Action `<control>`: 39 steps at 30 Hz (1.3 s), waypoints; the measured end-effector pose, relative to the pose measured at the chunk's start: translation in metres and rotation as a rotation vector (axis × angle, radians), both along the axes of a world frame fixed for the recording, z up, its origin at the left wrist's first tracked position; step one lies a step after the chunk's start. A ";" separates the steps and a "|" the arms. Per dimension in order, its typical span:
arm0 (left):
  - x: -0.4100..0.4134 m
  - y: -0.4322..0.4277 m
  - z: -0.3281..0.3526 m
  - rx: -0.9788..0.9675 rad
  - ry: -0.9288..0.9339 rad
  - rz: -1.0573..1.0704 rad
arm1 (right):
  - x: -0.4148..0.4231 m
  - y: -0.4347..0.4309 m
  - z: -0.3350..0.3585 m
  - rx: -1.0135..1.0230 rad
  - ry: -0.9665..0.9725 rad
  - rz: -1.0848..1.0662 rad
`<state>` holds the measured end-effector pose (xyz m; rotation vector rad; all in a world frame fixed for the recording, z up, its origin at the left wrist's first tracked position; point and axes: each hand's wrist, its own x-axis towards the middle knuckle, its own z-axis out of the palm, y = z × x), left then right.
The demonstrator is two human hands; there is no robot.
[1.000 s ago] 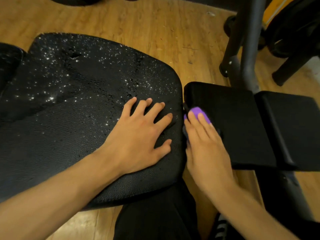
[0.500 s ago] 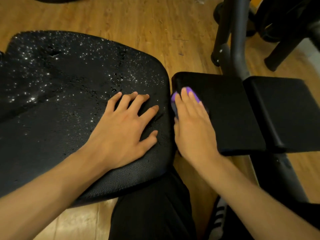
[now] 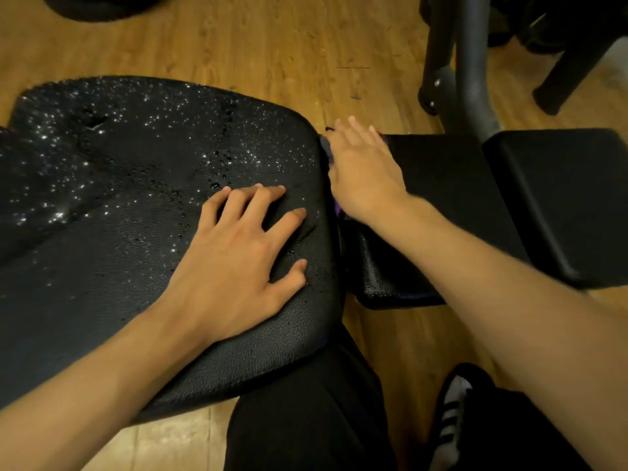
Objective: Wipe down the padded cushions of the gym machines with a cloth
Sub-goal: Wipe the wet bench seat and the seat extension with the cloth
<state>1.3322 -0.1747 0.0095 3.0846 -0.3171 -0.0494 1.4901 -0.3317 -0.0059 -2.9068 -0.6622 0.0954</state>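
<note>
My right hand point(image 3: 363, 171), grip released flat over the purple cloth point(image 3: 337, 210), has slid toward 12 o'clock to the small pad point(image 3: 441, 198) far corner, probably finishing that edge, while my open left hand point(image 3: 238, 260) braces the wet seat cushion point(image 3: 136, 198).

Three black padded cushions are showing: the large wet cushion point(image 3: 136, 239) and, just to its right, two smaller ones, the inner pad point(image 3: 441, 205) and the outer pad point(image 3: 571, 198). Two hands are resting there: the left hand point(image 3: 238, 266) is lying flat on the large wet cushion, and the right hand point(image 3: 363, 171) is pressing at its right edge. One purple cloth point(image 3: 338, 209) is peeking out beneath that hand. Two grey frame tubes, the nearer tube point(image 3: 438, 73) and the farther tube point(image 3: 472, 73), are standing beyond its far right corner. One striped shoe point(image 3: 452, 419) is showing below its near right edge.
</note>
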 end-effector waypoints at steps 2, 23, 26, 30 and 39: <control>0.001 0.000 0.000 0.004 -0.003 0.000 | -0.050 -0.017 -0.004 0.055 -0.059 -0.012; 0.003 0.005 -0.001 -0.038 0.001 -0.012 | -0.088 -0.040 0.008 0.156 0.007 -0.102; 0.004 0.004 -0.002 -0.040 0.006 -0.013 | -0.138 -0.071 0.018 0.176 0.139 -0.217; 0.005 0.003 -0.004 -0.021 0.004 -0.020 | -0.095 -0.059 0.015 0.191 0.155 -0.275; 0.005 0.004 -0.003 -0.030 0.006 -0.014 | -0.121 -0.057 0.000 0.038 -0.032 -0.210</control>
